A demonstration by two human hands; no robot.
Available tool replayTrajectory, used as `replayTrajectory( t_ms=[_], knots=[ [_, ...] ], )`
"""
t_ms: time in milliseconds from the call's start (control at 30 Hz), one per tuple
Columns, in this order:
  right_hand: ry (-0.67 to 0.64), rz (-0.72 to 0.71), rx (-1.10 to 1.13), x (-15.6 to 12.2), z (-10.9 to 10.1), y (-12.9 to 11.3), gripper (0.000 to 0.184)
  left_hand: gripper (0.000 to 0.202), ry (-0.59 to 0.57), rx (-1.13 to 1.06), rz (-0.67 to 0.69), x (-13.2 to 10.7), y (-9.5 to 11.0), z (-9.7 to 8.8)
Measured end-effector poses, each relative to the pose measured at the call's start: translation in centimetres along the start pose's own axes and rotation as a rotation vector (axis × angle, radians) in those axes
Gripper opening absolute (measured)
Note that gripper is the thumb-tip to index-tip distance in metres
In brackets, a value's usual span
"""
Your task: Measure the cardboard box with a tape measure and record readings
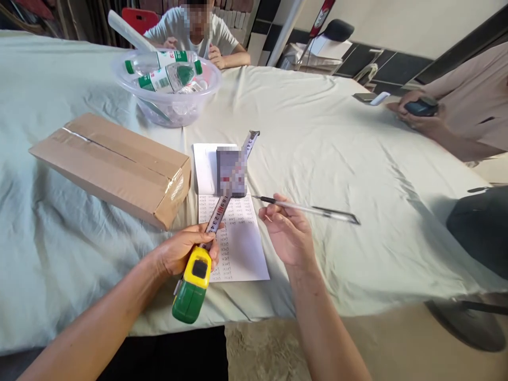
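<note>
On the tape measure (193, 283), the extended blade (218, 214) carried black digits: 7, 8 and 9, a red figure too small to make out, then 1, 2, 3 and 4. Near its hook, 2, 3 and 4 could be read. The open notebook (244, 251) bore columns of small handwritten entries, too fine to read surely. A green-and-white bottle label (161, 79) showed a barcode and illegible print. Markings on the dark box (237, 189) were blurred out.

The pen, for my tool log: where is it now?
In the head view, right of centre, the pen is held in the right hand, its tip near the right edge of the notebook.
</note>
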State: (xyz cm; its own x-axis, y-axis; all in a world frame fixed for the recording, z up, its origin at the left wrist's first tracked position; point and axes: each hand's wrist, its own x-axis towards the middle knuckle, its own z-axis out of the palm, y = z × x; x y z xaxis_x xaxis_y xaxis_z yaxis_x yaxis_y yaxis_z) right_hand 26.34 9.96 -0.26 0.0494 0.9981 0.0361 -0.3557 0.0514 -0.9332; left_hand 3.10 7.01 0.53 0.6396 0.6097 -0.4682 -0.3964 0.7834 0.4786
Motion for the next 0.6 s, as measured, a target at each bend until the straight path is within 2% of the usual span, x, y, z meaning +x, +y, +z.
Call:
replayTrajectory(
  t_ms=[67,200,267,400,500,600],
  knots=[
    [0.049,-0.089,0.02,-0.2,0.1,0.6,0.022,0.026,0.013,-0.015,0.016,-0.1,0.0,0.0],
    [0.07,-0.191,-0.073,-0.3,0.2,1.3,0.02,0.027,0.033,-0.067,0.055,-0.2,-0.1,-0.1],
    [0.042,-0.185,-0.151,-0.6,0.4,1.5,0.011,0.028,0.04,-0.081,0.067,-0.1,-0.2,-0.2],
    [0.009,-0.131,-0.342,-1.3,1.0,1.4,0.02,0.031,0.037,-0.082,0.079,0.0,-0.1,-0.2],
    [-0.016,-0.124,-0.502,-1.8,1.2,1.3,0.017,0.033,0.025,-0.065,0.064,0.0,-0.1,-0.2],
    [-0.078,-0.156,-0.542,-2.3,1.2,1.4,0.009,0.035,0.046,-0.059,0.071,-0.1,0.0,-0.1]
  ],
)
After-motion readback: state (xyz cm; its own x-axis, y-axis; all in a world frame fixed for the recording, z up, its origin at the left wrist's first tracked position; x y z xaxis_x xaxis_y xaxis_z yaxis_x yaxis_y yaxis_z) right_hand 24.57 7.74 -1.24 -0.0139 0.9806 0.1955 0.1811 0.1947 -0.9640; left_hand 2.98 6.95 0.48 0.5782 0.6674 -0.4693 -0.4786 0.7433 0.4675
